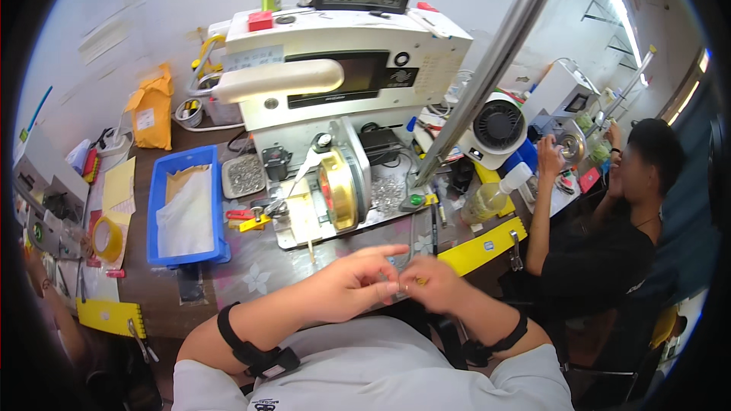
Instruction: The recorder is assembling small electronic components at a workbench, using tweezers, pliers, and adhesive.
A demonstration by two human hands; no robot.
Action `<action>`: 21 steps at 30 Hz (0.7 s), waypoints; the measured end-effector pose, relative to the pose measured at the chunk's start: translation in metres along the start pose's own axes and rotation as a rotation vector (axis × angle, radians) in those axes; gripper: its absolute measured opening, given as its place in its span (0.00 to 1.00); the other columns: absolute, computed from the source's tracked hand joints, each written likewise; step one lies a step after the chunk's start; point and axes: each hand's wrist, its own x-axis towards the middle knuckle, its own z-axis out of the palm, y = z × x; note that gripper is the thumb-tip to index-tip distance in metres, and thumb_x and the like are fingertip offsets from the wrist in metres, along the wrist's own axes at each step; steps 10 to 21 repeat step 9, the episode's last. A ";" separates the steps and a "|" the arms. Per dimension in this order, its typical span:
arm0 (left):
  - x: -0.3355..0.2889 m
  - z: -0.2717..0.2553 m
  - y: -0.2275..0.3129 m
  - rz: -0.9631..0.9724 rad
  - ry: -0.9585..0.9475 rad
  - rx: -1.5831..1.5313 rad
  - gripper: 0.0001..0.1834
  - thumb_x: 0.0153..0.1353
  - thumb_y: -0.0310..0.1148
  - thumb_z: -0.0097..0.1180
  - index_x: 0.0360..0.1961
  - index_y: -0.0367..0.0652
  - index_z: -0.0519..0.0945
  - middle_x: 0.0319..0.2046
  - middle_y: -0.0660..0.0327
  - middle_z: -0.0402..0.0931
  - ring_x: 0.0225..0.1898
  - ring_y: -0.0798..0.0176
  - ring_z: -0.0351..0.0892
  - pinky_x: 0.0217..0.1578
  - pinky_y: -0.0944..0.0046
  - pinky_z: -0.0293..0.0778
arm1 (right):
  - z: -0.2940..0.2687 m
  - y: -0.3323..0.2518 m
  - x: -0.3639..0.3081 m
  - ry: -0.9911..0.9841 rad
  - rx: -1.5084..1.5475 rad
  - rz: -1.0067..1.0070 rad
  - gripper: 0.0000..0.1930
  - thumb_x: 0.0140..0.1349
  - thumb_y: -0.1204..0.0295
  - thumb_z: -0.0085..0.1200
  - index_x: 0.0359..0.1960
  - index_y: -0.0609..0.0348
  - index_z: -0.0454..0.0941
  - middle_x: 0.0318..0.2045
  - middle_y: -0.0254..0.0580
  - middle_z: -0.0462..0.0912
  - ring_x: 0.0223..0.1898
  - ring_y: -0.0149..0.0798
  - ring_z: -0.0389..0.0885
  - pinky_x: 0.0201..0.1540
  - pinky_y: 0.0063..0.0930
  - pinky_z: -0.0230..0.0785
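Observation:
My left hand (359, 283) and my right hand (434, 283) meet fingertip to fingertip in front of my body, over the near table edge. The left pinches with its thumb while the index finger sticks out to the right. My right fingers are curled closed and slightly blurred. A tiny yellowish glint shows at them, but whatever lies between the fingertips is too small to name. Just beyond stands a white bench machine (426, 87) with a gold-coloured wheel (336, 190). Pliers with red and yellow handles (247, 218) lie left of the wheel.
Left of the machine are a blue tray (152, 217) with a white sheet and a dish of small metal pieces (244, 176). A metal post (491, 68) rises at the right, near a fan (496, 125) and a bottle (487, 202). A co-worker (609, 221) sits at the right.

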 end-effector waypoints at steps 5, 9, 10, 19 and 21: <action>-0.010 0.016 -0.011 0.083 -0.225 -0.218 0.07 0.67 0.29 0.52 0.43 0.39 0.77 0.39 0.62 0.78 0.39 0.68 0.74 0.43 0.68 0.70 | 0.001 -0.030 -0.013 -0.159 0.012 -0.191 0.10 0.56 0.68 0.62 0.39 0.54 0.80 0.28 0.42 0.77 0.31 0.47 0.76 0.34 0.35 0.69; -0.021 0.003 0.020 0.105 -0.331 0.223 0.20 0.64 0.26 0.54 0.58 0.40 0.72 0.56 0.53 0.75 0.54 0.53 0.77 0.56 0.63 0.69 | -0.021 -0.028 -0.051 -0.169 -0.073 -0.103 0.14 0.59 0.64 0.61 0.45 0.54 0.80 0.34 0.39 0.80 0.38 0.41 0.78 0.43 0.34 0.70; -0.021 0.003 0.020 0.105 -0.331 0.223 0.20 0.64 0.26 0.54 0.58 0.40 0.72 0.56 0.53 0.75 0.54 0.53 0.77 0.56 0.63 0.69 | -0.021 -0.028 -0.051 -0.169 -0.073 -0.103 0.14 0.59 0.64 0.61 0.45 0.54 0.80 0.34 0.39 0.80 0.38 0.41 0.78 0.43 0.34 0.70; -0.021 0.003 0.020 0.105 -0.331 0.223 0.20 0.64 0.26 0.54 0.58 0.40 0.72 0.56 0.53 0.75 0.54 0.53 0.77 0.56 0.63 0.69 | -0.021 -0.028 -0.051 -0.169 -0.073 -0.103 0.14 0.59 0.64 0.61 0.45 0.54 0.80 0.34 0.39 0.80 0.38 0.41 0.78 0.43 0.34 0.70; -0.021 0.003 0.020 0.105 -0.331 0.223 0.20 0.64 0.26 0.54 0.58 0.40 0.72 0.56 0.53 0.75 0.54 0.53 0.77 0.56 0.63 0.69 | -0.021 -0.028 -0.051 -0.169 -0.073 -0.103 0.14 0.59 0.64 0.61 0.45 0.54 0.80 0.34 0.39 0.80 0.38 0.41 0.78 0.43 0.34 0.70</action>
